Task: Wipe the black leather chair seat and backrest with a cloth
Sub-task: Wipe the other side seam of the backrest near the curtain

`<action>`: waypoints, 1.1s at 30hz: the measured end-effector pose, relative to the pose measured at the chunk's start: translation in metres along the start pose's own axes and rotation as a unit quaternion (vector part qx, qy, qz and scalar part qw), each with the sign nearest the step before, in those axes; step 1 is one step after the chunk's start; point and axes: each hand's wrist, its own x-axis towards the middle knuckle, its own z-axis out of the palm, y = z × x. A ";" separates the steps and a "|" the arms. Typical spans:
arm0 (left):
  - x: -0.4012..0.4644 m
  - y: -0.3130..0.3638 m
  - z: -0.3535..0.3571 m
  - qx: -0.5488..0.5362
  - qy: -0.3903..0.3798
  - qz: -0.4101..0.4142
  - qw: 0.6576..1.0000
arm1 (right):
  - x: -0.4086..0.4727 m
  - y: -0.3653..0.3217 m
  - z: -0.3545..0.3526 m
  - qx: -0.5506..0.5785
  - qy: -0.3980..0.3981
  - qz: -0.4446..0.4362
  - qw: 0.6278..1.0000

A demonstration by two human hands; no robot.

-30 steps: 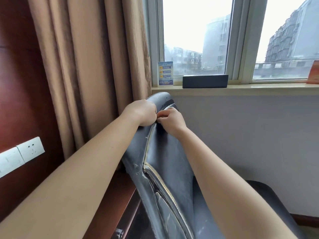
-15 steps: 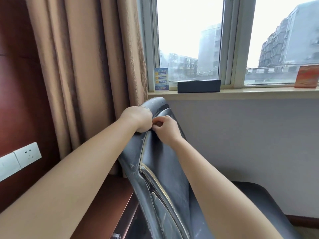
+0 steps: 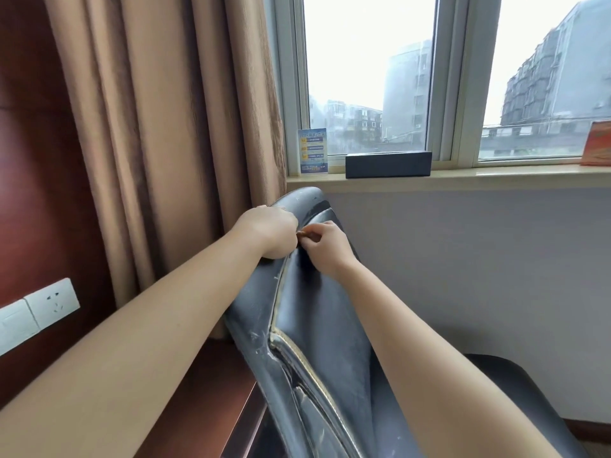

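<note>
a: where's the chair backrest?
b: right under both hands, tilted, dark leather with a worn pale seam running down it. the seat shows below the right forearm.
a: and the hands?
b: left hand is curled in a fist on the backrest's top edge, knuckles up. right hand sits just beside it, touching, fingers bent and pinching something small and brownish; i can't tell what it is.
a: around them?
b: tan curtain beyond the left hand, windowsill with a black box and a blue card past the fingertips, wall sockets far left.
</note>
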 end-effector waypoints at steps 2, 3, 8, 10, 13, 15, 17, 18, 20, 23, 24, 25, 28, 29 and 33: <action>-0.005 0.002 -0.001 -0.007 0.001 -0.009 1.000 | -0.014 -0.005 -0.004 0.010 -0.021 -0.019 1.000; -0.007 0.003 -0.002 -0.013 0.002 -0.016 1.000 | -0.022 -0.007 -0.007 0.020 -0.034 -0.029 0.999; -0.020 0.006 -0.010 -0.066 0.020 -0.055 0.996 | -0.078 -0.004 -0.016 0.081 -0.069 -0.101 0.989; -0.024 0.007 -0.012 -0.082 0.030 -0.063 0.994 | -0.091 0.002 -0.015 0.062 -0.048 -0.154 0.985; -0.028 0.010 -0.013 -0.080 0.036 -0.060 0.994 | -0.090 0.006 -0.009 -0.011 0.031 -0.240 0.970; -0.030 0.011 -0.014 -0.082 0.041 -0.058 0.994 | -0.086 0.002 -0.007 -0.034 0.051 -0.261 0.963; -0.030 0.010 -0.014 -0.090 0.044 -0.057 0.993 | -0.082 -0.001 -0.006 -0.051 0.056 -0.278 0.958; -0.029 0.010 -0.014 -0.093 0.046 -0.057 0.993 | -0.079 -0.002 -0.006 -0.056 0.052 -0.286 0.955; -0.028 0.010 -0.014 -0.095 0.048 -0.056 0.993 | -0.072 -0.003 -0.008 -0.066 0.032 -0.292 0.954; -0.027 0.010 -0.014 -0.098 0.049 -0.052 0.993 | -0.053 -0.003 -0.013 -0.095 -0.002 -0.269 0.958; -0.026 0.010 -0.014 -0.098 0.049 -0.051 0.993 | -0.046 -0.004 -0.014 -0.101 -0.013 -0.257 0.961; -0.026 0.009 -0.013 -0.099 0.048 -0.050 0.993 | -0.039 -0.005 -0.014 -0.103 -0.021 -0.245 0.964; -0.024 0.008 -0.012 -0.111 0.046 -0.055 0.991 | -0.023 -0.010 -0.012 -0.107 -0.038 -0.182 0.977; -0.023 0.007 -0.012 -0.115 0.046 -0.058 0.991 | -0.019 -0.012 -0.012 -0.107 -0.046 -0.155 0.981; -0.020 0.006 -0.011 -0.133 0.050 -0.061 0.988 | -0.006 -0.018 -0.013 -0.102 -0.044 -0.074 0.991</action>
